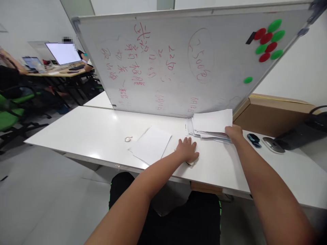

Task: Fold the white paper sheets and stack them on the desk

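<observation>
A stack of white paper (213, 122) lies against the foot of the whiteboard, its sheets unevenly layered. My right hand (233, 132) is closed on the near right corner of the stack's upper sheets. Palm down on the desk, my left hand (187, 149) has its fingers spread, just in front of the stack. A small object, mostly covered, pokes out beneath that palm; I cannot make out its kind. To the left are more loose white sheets (152, 144), slightly fanned, and beyond them a small looped cord (128, 139).
A whiteboard (222, 44) with red writing and round magnets leans along the back of the white desk (84, 132). On the right are a computer mouse (273, 145), a small dark object (253, 139) and a cardboard box (278, 112). People sit at another desk, far left.
</observation>
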`<state>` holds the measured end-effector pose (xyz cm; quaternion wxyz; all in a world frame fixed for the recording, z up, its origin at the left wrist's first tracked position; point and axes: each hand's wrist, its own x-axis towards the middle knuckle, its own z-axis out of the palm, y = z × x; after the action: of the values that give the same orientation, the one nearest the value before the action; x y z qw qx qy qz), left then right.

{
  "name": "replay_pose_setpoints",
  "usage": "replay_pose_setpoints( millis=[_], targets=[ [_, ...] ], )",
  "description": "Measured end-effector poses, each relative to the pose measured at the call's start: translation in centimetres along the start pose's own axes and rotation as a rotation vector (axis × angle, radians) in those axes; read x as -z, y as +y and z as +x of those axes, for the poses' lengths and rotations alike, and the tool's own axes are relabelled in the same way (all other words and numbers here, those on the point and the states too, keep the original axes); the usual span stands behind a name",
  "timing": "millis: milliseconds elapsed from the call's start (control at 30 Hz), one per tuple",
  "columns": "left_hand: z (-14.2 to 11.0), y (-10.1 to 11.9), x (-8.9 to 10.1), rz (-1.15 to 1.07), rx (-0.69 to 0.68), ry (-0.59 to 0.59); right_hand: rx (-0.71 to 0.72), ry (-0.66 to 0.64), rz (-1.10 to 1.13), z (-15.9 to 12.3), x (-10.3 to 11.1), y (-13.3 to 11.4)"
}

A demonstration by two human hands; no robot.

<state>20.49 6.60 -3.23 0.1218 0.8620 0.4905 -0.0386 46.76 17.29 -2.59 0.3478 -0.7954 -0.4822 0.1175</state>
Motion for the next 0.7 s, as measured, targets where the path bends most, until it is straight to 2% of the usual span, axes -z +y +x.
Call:
replay_pose_setpoints(
  millis=[100, 233, 433, 500, 600, 667, 700],
  targets=[
    [0.0, 0.0, 0.0, 0.002, 0.002, -0.011, -0.096, -0.041, -0.088, 0.8, 0.0, -0.1],
    [-0.1, 0.0, 0.2, -0.004, -0.008, -0.032, -0.144, -0.076, -0.180, 1.0, 0.8, -0.2],
    [0.1, 0.0, 0.1, -0.007, -0.010, -0.045, -0.222, -0.063, -0.264, 0.0, 1.1, -0.7],
    [0.2, 0.0, 0.0, -0.006, -0.010, -0.043, -0.231, -0.016, -0.283, -0.4, 0.9, -1.1],
    [0.4, 0.0, -0.2, -0.002, -0.007, -0.043, -0.136, 0.222, -0.285, -1.9, 0.5, -1.7],
    [0.5, 0.0, -0.2, -0.001, -0.001, -0.044, 0.042, 0.362, -0.261, -4.0, 0.1, -1.8],
    [0.5, 0.0, -0.3, -0.002, 0.002, -0.047, 0.145, 0.374, -0.249, -5.4, -0.2, -1.6]
  ],
)
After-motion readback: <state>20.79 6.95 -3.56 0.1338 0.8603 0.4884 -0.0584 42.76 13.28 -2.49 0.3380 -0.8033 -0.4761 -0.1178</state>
